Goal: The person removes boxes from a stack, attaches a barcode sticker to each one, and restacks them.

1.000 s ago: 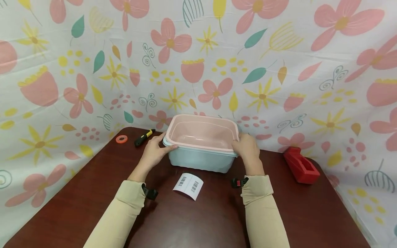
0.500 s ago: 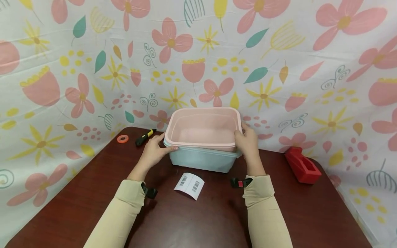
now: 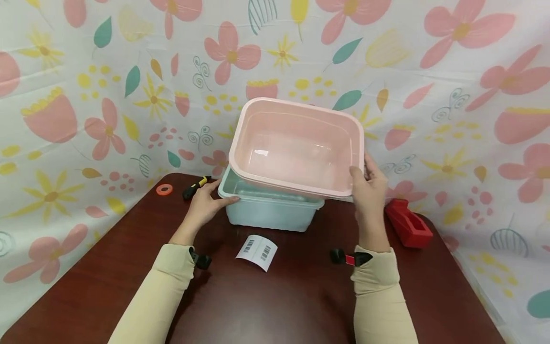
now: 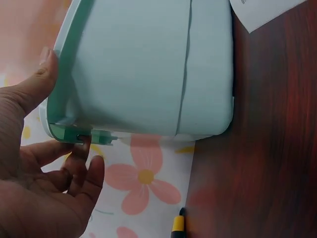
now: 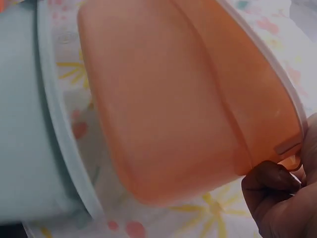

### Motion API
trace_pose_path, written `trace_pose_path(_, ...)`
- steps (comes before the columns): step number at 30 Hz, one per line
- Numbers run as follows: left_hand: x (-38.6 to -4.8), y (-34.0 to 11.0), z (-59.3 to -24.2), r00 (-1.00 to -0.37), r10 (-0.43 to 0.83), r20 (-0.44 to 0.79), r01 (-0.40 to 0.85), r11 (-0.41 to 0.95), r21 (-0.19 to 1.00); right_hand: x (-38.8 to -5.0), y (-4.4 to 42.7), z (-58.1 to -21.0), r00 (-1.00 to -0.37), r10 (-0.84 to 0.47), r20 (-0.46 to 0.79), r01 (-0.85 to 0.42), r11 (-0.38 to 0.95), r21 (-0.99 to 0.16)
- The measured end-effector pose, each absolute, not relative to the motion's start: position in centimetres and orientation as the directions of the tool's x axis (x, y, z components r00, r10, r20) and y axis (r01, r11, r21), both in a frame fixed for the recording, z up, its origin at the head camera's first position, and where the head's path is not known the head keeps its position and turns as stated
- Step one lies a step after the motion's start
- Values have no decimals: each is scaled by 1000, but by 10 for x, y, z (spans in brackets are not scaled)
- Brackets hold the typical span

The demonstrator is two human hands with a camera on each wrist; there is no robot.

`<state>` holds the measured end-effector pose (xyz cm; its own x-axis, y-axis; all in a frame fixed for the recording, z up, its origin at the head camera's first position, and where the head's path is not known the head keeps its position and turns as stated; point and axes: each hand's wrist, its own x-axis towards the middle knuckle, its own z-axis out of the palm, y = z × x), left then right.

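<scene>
My right hand [image 3: 369, 193] grips the right end of a pink plastic basin [image 3: 296, 153], thumb over the rim and fingers curled beneath it. The pink basin hangs tilted in the air, its inside facing me. Below it a light blue basin [image 3: 270, 214] stands on the table. My left hand [image 3: 204, 208] holds that basin's left rim. The left wrist view shows the thumb on the rim of the blue basin [image 4: 133, 64] and fingers under its end. In the right wrist view the pink basin [image 5: 158, 109] is apart from the blue basin [image 5: 29, 124].
A white label sheet with barcodes [image 3: 257, 252] lies in front of the blue basin on the dark table [image 3: 266, 306]. An orange tape roll [image 3: 164, 189] and a black-and-yellow utility knife [image 3: 195, 188] lie back left. A red tape dispenser [image 3: 408, 224] stands at the right. A flowered cloth hangs behind.
My right hand has lifted the pink basin up out of the blue basin and to the right. My left hand has stayed on the blue basin's rim.
</scene>
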<state>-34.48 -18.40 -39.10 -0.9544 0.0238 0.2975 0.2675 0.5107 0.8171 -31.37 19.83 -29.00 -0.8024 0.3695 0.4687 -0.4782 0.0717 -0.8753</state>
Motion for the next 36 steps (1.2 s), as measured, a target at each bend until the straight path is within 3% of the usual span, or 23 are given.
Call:
trace_pose_path(8,-352,-217,-382,-967,-10,253,201,575,793,-303,256,-292,-795,449,407,-452,7,-892)
trace_pose_path(14,-349,-229,-378,-972,-61,228,148,595,790,-303,317,-306,-852,460,249,-342,-130,-931)
trace_pose_path(19,-346,-227,-375,-962,-79,262,134,698,704,-304,356,-321,-868,458,192,-318,-216,-923)
trace_pose_path(25,-344,-225,-374,-953,-108,284,113,742,661,-307,380,-340,-875,447,185,-270,-134,-953)
trace_pose_path(36,-347,-230,-378,-972,-65,227,140,616,775,-321,383,-375,-954,258,151,-146,39,-989)
